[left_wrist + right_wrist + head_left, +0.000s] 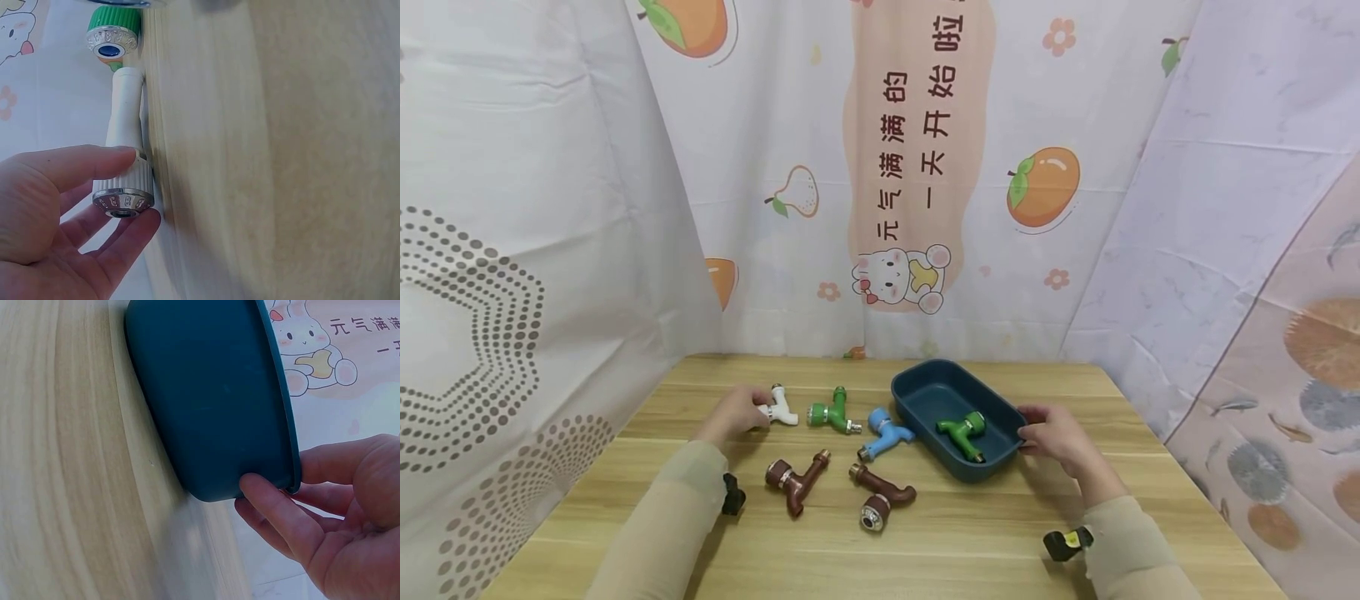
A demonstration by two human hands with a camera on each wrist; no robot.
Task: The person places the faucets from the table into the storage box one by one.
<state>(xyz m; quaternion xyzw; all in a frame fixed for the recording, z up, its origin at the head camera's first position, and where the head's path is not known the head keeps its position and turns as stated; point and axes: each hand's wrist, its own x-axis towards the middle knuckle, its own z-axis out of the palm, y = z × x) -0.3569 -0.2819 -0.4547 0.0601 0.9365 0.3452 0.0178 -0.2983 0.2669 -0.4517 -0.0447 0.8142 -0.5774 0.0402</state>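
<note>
Wooden desk (970, 550), two brown taps (795, 485) at lower centre. Beyond, right of centre, the right hand (1062, 435) pinches a teal tub (973, 473) by its rim, green tap (961, 431) inside; left of centre, the left hand (739, 413) pinches a white tap (782, 411). Patterned curtains (775, 108) behind.

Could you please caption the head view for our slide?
Left hand holding a white tap, right hand gripping a teal basin containing one green tap.

Left fingers (759, 397) grip a white tap (784, 413), right fingers (1034, 432) a dark blue basin (934, 402) with a green tap (958, 431) inside.
</note>
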